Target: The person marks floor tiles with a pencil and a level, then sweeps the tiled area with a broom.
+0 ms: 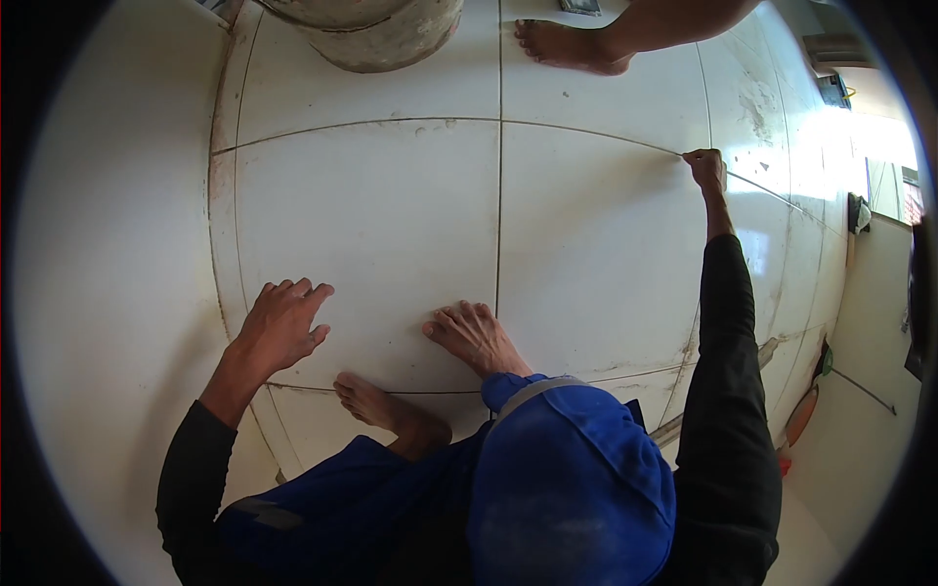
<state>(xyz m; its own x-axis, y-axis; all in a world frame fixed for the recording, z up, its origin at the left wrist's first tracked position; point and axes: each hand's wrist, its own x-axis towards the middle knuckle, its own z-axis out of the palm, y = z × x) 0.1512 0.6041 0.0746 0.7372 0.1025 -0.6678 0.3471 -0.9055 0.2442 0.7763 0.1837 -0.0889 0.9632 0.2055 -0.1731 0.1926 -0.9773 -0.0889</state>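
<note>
My left hand (283, 327) hovers over the white floor tiles (371, 215) near the left wall, its fingers loosely bent and apart with nothing in them. Out to the right, my right hand (705, 168) is closed at a dark joint between tiles (606, 139). Whatever its fingers might pinch is hidden or too small to make out. Both forearms are in black sleeves. Below my hands are my bare feet (474, 337), and my knee in blue trousers (576, 479) fills the lower middle.
A dirt-stained bucket (381, 34) stands at the top left. Another person's bare foot (572, 47) rests on the tiles at the top, near a small dark object (580, 6). A pale wall (117, 244) bounds the left. Several items lie along the right side, by an orange-brown object (801, 418).
</note>
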